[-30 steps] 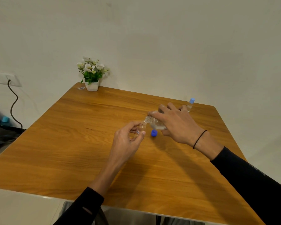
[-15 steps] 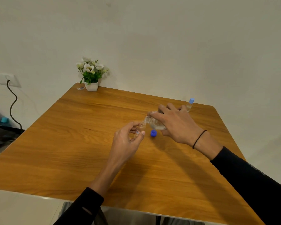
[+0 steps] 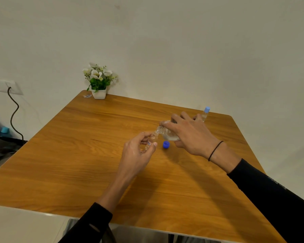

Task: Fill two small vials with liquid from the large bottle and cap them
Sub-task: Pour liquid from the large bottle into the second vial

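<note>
My right hand (image 3: 191,135) grips the large clear bottle (image 3: 168,135), tipped on its side with its open neck pointing left and down. The neck meets the mouth of a small clear vial (image 3: 151,140), which my left hand (image 3: 136,151) pinches between thumb and fingers, tilted. A little liquid lies in the bottle's lower side. A dark blue cap (image 3: 166,144) rests on the table just below the bottle. Behind my right hand stands a second small vial (image 3: 205,114) with a light blue cap on.
The wooden table (image 3: 95,163) meets the wall at the back. A white pot of artificial flowers (image 3: 99,81) stands at its far left corner beside a small wrapper (image 3: 87,96). A black cable hangs from a wall socket (image 3: 0,85) at left.
</note>
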The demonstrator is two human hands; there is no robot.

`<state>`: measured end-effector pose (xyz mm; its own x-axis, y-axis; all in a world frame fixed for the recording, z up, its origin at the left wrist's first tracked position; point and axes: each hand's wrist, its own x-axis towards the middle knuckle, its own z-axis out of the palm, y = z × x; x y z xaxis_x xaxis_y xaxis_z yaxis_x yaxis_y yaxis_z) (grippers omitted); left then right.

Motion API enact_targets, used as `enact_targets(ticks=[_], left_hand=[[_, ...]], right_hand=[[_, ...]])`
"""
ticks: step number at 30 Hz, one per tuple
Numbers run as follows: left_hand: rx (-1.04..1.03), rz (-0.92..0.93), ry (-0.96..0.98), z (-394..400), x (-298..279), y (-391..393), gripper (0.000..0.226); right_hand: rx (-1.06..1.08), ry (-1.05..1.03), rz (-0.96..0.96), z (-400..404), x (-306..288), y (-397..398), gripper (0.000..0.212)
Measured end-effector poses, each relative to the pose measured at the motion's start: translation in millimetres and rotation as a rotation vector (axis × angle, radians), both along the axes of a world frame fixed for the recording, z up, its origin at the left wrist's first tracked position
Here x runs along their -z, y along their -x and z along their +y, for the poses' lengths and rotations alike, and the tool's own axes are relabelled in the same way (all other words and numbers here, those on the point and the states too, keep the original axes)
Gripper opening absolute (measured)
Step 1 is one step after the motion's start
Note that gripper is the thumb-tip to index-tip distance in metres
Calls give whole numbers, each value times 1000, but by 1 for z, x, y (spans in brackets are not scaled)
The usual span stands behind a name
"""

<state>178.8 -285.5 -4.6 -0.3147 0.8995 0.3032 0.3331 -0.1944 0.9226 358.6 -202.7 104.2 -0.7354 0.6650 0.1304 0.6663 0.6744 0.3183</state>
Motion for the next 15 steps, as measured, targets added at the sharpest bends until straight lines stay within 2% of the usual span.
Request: enact_targets(ticks=[15], left_hand=[[5,7,11,1,-1,-1,35]], right_hand=[[1,5,0,0,1,0,78]])
